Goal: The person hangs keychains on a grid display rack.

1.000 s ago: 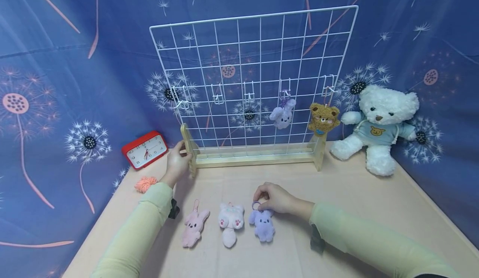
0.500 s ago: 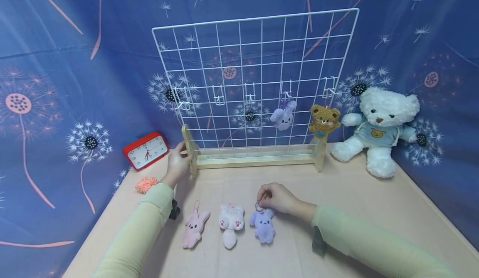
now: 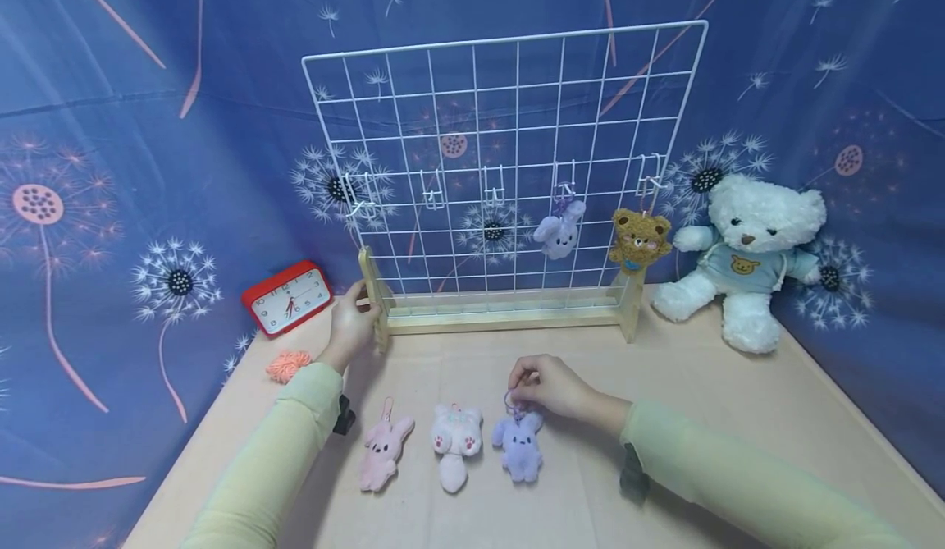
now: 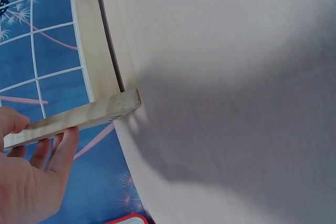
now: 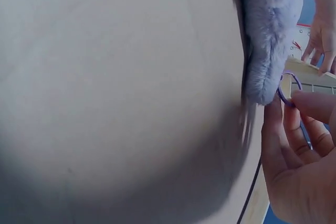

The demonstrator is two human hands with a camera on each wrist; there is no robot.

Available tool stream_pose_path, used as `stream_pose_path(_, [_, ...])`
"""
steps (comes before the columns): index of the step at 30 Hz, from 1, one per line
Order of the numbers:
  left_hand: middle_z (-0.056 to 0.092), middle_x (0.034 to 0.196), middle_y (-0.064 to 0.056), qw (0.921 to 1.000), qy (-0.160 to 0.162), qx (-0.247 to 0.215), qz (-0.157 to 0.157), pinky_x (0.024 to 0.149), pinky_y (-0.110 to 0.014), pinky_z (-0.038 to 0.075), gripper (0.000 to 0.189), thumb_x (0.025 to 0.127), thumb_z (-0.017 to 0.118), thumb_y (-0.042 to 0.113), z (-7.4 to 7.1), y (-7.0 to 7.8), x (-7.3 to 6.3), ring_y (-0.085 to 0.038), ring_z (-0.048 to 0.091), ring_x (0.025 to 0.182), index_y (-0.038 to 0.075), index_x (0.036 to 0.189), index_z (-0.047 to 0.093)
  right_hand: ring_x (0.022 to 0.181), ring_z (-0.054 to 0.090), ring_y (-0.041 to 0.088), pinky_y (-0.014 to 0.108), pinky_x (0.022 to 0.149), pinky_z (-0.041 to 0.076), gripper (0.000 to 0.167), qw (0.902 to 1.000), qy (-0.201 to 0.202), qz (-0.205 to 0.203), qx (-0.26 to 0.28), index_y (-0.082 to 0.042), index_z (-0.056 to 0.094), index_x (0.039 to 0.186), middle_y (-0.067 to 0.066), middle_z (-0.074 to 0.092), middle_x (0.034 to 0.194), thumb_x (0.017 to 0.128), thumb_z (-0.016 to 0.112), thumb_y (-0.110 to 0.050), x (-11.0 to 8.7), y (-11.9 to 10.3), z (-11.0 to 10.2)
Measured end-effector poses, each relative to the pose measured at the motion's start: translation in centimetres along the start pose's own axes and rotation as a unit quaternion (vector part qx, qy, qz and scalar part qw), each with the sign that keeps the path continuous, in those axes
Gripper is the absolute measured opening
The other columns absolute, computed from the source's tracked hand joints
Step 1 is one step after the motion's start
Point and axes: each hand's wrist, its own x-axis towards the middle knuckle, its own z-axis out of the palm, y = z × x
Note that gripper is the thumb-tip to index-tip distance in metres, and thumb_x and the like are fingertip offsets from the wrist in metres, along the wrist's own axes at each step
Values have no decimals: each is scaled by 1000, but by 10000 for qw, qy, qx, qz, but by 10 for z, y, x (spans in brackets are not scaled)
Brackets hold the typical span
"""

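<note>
My left hand [image 3: 351, 323] grips the left wooden post [image 4: 100, 113] of the display stand; in the left wrist view the thumb is on one side and the fingers on the other. With thumb and fingertips, my right hand [image 3: 554, 386] pinches the purple ring [image 5: 300, 82] of a lilac plush keychain [image 3: 521, 450]. That plush lies face up on the table, its ring raised above its head. To its left lie a white plush keychain [image 3: 455, 446] with pink paws and a pink rabbit plush keychain [image 3: 384, 454].
A white wire grid [image 3: 502, 40] stands in the wooden base, with several hooks. A lavender rabbit plush [image 3: 558, 235] and a brown bear plush [image 3: 639, 240] hang on it. Around it are a red clock [image 3: 289, 299], orange yarn [image 3: 288, 366] and a white teddy bear [image 3: 746, 258].
My right hand has shifted slightly right and upward, raising the ring off the table. My left hand stays on the post, and the lilac plush has barely moved.
</note>
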Motion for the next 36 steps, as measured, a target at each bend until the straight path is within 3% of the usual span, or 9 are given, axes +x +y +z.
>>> stream_pose_path(9, [53,141,-27,10000,2,-19,24,101,-53,54,59,97,56,-2,-1,1,-1,-46,59,121,2,154,40,60,60,19,32,46,56,10,9998,-24,-165,-93,-7,69,85,2,64,81,86,77,-1,2,-7,-4])
stream_pose_path(19, [52,143,-27,10000,-26,-19,8,101,-53,53,60,97,56,-2,-1,2,1,-46,58,122,3,155,39,75,63,16,28,70,55,13,9965,323,-623,-447,-13,73,85,-4,69,83,86,77,-1,6,-15,-12])
stream_pose_path(29, [51,144,-27,10000,-43,-15,-61,101,-52,54,60,97,57,-3,-1,1,1,-45,57,123,3,155,39,83,66,16,31,76,58,11,9943,560,-690,-595,-11,73,87,3,73,90,88,75,0,9,-27,-18])
stream_pose_path(36, [50,144,-26,9999,-97,-115,-71,102,-52,53,61,98,56,-2,-1,0,-1,-45,56,125,3,155,38,81,67,16,30,76,59,12,9922,804,-602,-735,-11,75,90,0,73,91,87,75,1,11,-35,-25])
